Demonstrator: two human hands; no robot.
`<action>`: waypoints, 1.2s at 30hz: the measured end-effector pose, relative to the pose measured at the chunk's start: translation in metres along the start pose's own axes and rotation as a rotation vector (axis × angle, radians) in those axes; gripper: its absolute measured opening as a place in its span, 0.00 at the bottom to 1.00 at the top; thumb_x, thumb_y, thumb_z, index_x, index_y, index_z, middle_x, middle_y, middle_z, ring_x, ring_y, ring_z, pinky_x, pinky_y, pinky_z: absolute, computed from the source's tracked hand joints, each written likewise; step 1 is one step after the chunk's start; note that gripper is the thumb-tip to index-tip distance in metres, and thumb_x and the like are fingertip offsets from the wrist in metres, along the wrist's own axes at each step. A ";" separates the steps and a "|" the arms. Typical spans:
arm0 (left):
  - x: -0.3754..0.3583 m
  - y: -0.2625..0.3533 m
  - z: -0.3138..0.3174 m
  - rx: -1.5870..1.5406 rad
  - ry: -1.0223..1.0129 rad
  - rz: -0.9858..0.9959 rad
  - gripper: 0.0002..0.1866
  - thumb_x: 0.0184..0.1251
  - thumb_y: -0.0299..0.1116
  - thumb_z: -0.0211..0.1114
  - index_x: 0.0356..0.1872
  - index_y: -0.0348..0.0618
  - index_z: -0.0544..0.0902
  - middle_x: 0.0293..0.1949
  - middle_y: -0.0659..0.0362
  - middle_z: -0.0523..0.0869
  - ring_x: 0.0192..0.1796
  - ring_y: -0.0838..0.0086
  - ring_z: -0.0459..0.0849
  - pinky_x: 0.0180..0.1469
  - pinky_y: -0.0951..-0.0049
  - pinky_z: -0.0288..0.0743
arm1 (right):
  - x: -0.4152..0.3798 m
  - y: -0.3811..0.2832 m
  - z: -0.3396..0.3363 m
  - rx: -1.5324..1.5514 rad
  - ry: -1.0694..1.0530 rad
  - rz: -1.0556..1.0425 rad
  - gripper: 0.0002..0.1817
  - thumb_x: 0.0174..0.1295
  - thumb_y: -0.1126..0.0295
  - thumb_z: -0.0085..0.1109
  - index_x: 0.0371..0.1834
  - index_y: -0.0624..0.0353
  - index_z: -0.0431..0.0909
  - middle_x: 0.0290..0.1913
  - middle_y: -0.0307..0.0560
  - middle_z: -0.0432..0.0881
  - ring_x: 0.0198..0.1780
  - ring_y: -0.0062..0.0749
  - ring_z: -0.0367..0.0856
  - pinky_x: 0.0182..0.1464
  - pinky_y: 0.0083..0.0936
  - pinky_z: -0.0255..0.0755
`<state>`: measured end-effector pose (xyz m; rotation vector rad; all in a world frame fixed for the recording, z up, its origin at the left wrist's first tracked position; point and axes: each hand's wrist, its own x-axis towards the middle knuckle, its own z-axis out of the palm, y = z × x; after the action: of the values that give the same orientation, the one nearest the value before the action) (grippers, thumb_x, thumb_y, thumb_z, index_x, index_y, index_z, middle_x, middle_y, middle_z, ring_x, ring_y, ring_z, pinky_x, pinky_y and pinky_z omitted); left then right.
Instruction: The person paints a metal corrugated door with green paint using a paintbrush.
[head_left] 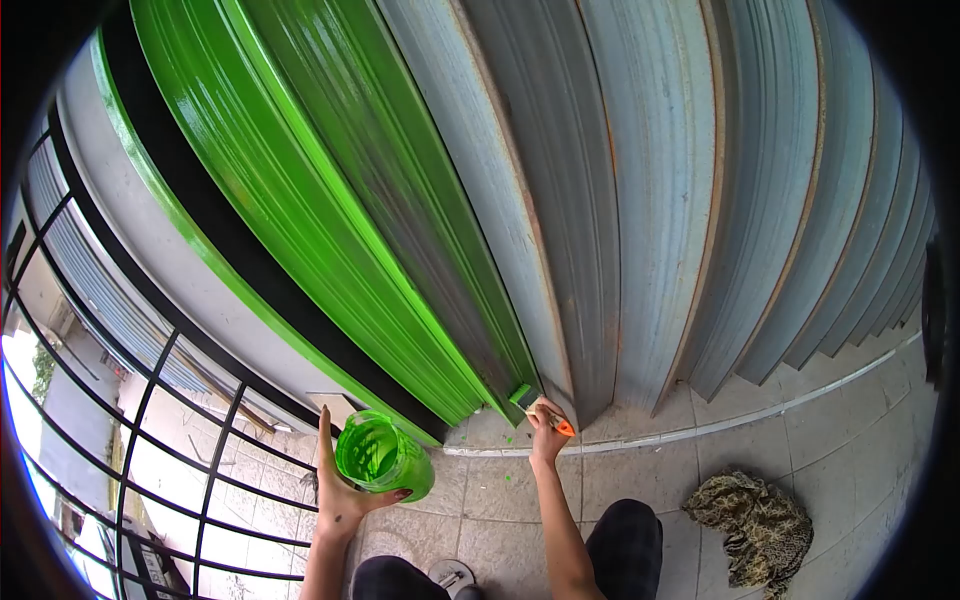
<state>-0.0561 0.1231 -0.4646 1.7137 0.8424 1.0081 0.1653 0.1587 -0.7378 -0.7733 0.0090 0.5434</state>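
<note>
the left hand [345,492] is wrapped around a jar [414,480], thumb on one side and fingers on the other, its open mouth facing up to show green paint [372,452] inside, smeared over the see-through wall. the right hand [547,438] grips a brush [522,396] by its orange-ended handle, its green bristles at the foot of a partly green panel [475,312], right of the jar. farther right stand bare grey panels [655,250], and a rumpled cloth [755,532] lies on the floor [670,460].
</note>
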 end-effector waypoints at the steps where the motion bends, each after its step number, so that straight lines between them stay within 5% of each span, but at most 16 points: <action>1: 0.006 0.005 -0.006 -0.001 -0.030 -0.010 0.73 0.24 0.21 0.82 0.72 0.38 0.35 0.54 0.47 0.76 0.54 0.63 0.79 0.60 0.62 0.72 | -0.004 -0.019 0.016 0.018 -0.036 -0.005 0.10 0.60 0.78 0.58 0.44 0.67 0.77 0.45 0.49 0.79 0.45 0.34 0.80 0.48 0.32 0.81; 6: 0.021 -0.050 -0.024 -0.008 -0.154 0.007 0.73 0.26 0.24 0.84 0.72 0.38 0.35 0.53 0.47 0.77 0.55 0.62 0.79 0.61 0.60 0.71 | -0.018 -0.039 0.033 0.068 -0.133 -0.099 0.13 0.60 0.73 0.60 0.46 0.67 0.77 0.45 0.50 0.79 0.45 0.34 0.81 0.49 0.32 0.80; 11: 0.016 -0.141 -0.007 -0.007 -0.141 0.083 0.73 0.29 0.28 0.84 0.72 0.40 0.33 0.52 0.47 0.78 0.56 0.62 0.79 0.62 0.61 0.70 | 0.003 0.035 -0.043 0.008 0.063 0.021 0.12 0.59 0.76 0.60 0.45 0.70 0.76 0.46 0.52 0.78 0.44 0.36 0.81 0.47 0.32 0.82; 15: 0.009 -0.199 0.007 0.054 -0.232 0.084 0.74 0.30 0.32 0.84 0.71 0.40 0.31 0.54 0.46 0.78 0.56 0.60 0.79 0.62 0.61 0.70 | -0.002 0.011 -0.077 -0.242 0.068 -0.022 0.13 0.57 0.78 0.61 0.46 0.69 0.76 0.45 0.52 0.79 0.45 0.37 0.81 0.47 0.32 0.82; 18: 0.011 -0.212 0.016 0.179 -0.346 0.073 0.73 0.31 0.37 0.84 0.71 0.38 0.31 0.58 0.46 0.76 0.57 0.56 0.79 0.61 0.62 0.72 | -0.016 -0.071 -0.055 -0.276 -0.184 -0.107 0.16 0.57 0.77 0.62 0.48 0.69 0.75 0.46 0.54 0.79 0.44 0.37 0.82 0.45 0.32 0.82; 21: 0.017 -0.228 0.021 0.202 -0.374 0.140 0.72 0.32 0.37 0.83 0.71 0.38 0.32 0.58 0.49 0.77 0.55 0.55 0.80 0.59 0.62 0.74 | -0.040 -0.152 -0.011 -0.638 -0.602 -0.271 0.14 0.56 0.76 0.63 0.46 0.67 0.79 0.41 0.51 0.84 0.39 0.32 0.84 0.41 0.26 0.81; 24: 0.018 -0.229 0.029 0.217 -0.361 0.182 0.70 0.34 0.36 0.81 0.71 0.37 0.33 0.58 0.52 0.77 0.55 0.55 0.79 0.55 0.63 0.76 | -0.069 -0.195 0.054 -1.163 -1.120 -0.418 0.13 0.56 0.74 0.64 0.44 0.62 0.82 0.40 0.48 0.86 0.34 0.29 0.85 0.38 0.20 0.79; 27: 0.025 -0.225 0.035 0.199 -0.345 0.234 0.67 0.34 0.33 0.81 0.71 0.35 0.37 0.57 0.54 0.78 0.56 0.54 0.78 0.55 0.63 0.75 | -0.085 -0.188 0.091 -1.270 -1.394 -0.411 0.13 0.56 0.73 0.64 0.45 0.57 0.83 0.41 0.46 0.86 0.32 0.30 0.86 0.35 0.19 0.78; 36: 0.041 -0.182 0.045 0.229 -0.415 0.533 0.60 0.35 0.27 0.77 0.70 0.32 0.45 0.59 0.53 0.76 0.61 0.54 0.74 0.61 0.57 0.71 | -0.106 -0.201 0.114 -1.585 -1.499 -0.304 0.13 0.55 0.77 0.60 0.45 0.57 0.82 0.44 0.50 0.84 0.37 0.38 0.86 0.36 0.25 0.79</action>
<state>-0.0153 0.1999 -0.6357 2.3112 0.2367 0.8596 0.1468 0.0680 -0.5012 -1.6269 -2.1046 0.6644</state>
